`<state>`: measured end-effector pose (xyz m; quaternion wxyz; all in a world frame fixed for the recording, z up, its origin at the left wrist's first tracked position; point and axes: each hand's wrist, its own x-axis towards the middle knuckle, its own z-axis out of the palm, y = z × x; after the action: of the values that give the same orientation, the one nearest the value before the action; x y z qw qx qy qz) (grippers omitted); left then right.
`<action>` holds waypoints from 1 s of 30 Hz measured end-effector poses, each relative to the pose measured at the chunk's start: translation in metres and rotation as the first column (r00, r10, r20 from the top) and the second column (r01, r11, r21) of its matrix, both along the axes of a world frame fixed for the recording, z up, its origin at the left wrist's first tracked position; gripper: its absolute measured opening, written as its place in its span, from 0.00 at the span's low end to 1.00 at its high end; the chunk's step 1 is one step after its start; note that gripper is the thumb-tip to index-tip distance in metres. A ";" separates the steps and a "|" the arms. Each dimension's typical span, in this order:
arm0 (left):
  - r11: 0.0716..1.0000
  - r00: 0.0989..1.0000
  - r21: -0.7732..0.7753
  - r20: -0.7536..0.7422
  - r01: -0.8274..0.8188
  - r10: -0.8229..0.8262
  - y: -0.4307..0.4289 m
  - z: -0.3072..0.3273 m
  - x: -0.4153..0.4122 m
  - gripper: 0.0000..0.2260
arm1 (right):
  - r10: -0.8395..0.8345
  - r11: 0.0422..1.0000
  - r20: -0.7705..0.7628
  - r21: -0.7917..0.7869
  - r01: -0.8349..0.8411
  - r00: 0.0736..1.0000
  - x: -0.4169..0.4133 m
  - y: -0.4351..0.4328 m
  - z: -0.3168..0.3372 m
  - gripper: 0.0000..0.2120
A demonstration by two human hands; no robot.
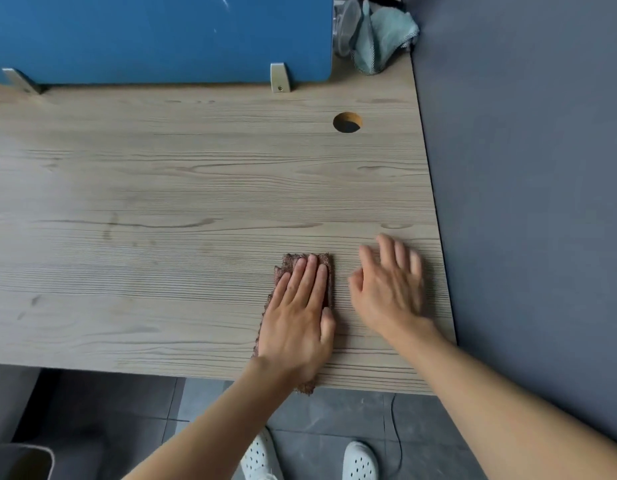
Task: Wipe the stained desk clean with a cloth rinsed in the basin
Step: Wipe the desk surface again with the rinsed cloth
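A folded brown cloth (pixel 291 263) lies flat on the pale wood-grain desk (pixel 182 188), near its front edge, with one corner hanging over. My left hand (pixel 300 313) presses flat on the cloth with straight fingers. My right hand (pixel 392 285) hovers or rests just to the right of the cloth, fingers spread and blurred, holding nothing. Faint dark smudges (pixel 109 226) mark the desk at the left and near the front left (pixel 32 303).
A blue divider panel (pixel 161 36) stands along the desk's back edge on metal brackets. A cable hole (pixel 347 122) sits at the back right. A teal cloth (pixel 383 36) and clear plastic container (pixel 345 26) lie in the far corner. A grey wall (pixel 525 168) bounds the right side.
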<state>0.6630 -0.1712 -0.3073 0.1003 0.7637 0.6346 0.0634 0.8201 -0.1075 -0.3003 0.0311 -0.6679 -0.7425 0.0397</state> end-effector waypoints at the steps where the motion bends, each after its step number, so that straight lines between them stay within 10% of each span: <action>1: 1.000 1.000 -0.005 0.001 0.025 -0.025 0.000 0.000 -0.003 0.29 | 0.006 1.000 -0.009 0.002 -0.006 1.000 -0.001 0.002 -0.002 0.26; 10: 0.992 0.989 0.017 -0.069 -0.128 0.129 0.008 0.000 -0.006 0.30 | 0.021 1.000 0.002 0.002 -0.021 1.000 0.000 0.001 -0.011 0.29; 17: 0.976 0.973 0.009 -0.079 0.217 -0.216 0.027 -0.002 -0.011 0.29 | 0.010 1.000 0.010 0.003 -0.010 1.000 -0.002 0.000 -0.010 0.29; 23: 0.997 0.994 0.028 -0.073 -0.075 0.077 0.041 -0.001 -0.030 0.30 | -0.035 0.999 -0.012 0.008 0.035 0.999 -0.003 0.027 0.003 0.27; 30: 0.978 0.976 0.006 -0.062 0.210 -0.209 0.054 0.000 -0.020 0.30 | -0.086 0.995 0.027 0.045 0.085 0.996 0.000 0.036 -0.017 0.29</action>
<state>0.6433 -0.1177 -0.3074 0.0822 0.8284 0.5530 0.0334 0.8199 -0.0711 -0.3171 0.0366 -0.6988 -0.7143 0.0124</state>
